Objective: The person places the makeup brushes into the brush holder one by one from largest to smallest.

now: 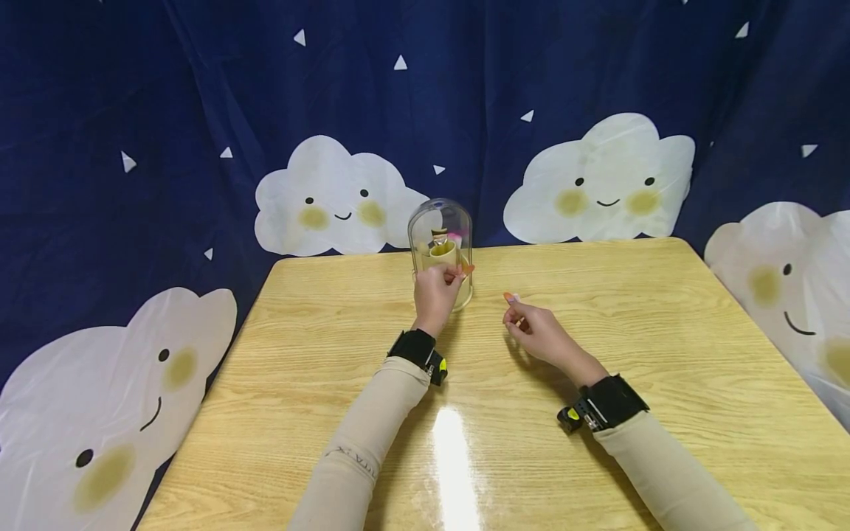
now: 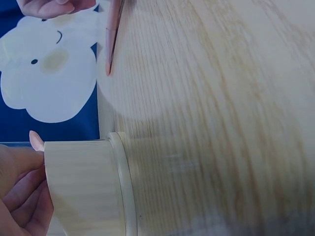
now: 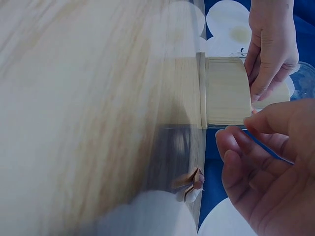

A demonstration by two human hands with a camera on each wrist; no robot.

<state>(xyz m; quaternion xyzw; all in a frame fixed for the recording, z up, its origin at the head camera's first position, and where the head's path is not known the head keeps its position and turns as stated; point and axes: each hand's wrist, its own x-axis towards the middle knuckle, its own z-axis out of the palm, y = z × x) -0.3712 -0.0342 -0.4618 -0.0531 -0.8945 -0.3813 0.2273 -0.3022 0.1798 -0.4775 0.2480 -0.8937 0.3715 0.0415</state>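
Dome (image 1: pixel 443 220): it is clear and smooth, with a round top, and stands upright on the counter (image 1: pixel 319 332) near the far edge.
Cylinder (image 3: pixel 226 91): cream, with a smooth curved wall, at the dome's lower part.
Left hand (image 1: pixel 434 291): in front of the dome, thumb and fingers pinching an orange piece (image 1: pixel 468 270), small and thin, beside the cylinder.
Right hand (image 1: pixel 536 332): right of the dome, fingers loosely bent, thumb apart from the fingertips.
Folded piece (image 3: pixel 197 181): orange-brown and white, thin leaves, on the counter near the right hand.
Wood: pale, wavy grain, glossy.
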